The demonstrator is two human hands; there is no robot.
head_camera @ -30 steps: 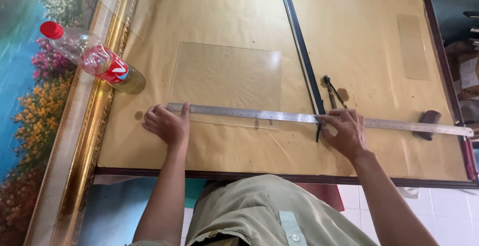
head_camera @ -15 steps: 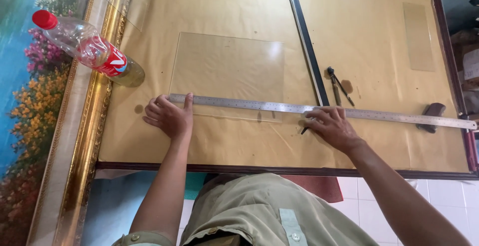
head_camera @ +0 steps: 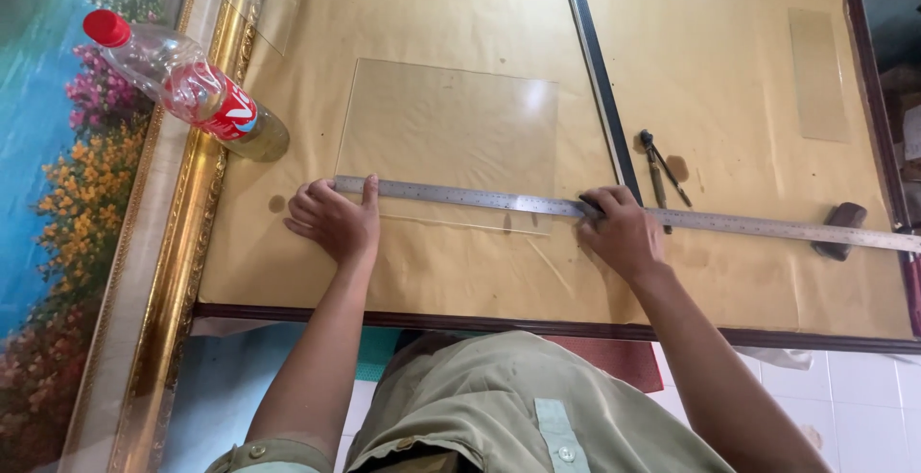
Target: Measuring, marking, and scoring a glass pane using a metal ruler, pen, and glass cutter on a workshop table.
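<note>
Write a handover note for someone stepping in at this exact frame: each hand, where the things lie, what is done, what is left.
Left hand: pressed flat on the left end of the long steel ruler, holding nothing.
Right hand: on the ruler just past the glass sheet's right edge; what its fingers hold is hidden.
Glass sheet: flat on the brown paper table cover, ruler laid across its near edge.
Spare: black straightedge and small hand tool right of the glass; plastic bottle at far left.
Done: ruler lined up on the glass.
Left: no break in the glass visible yet.
</note>
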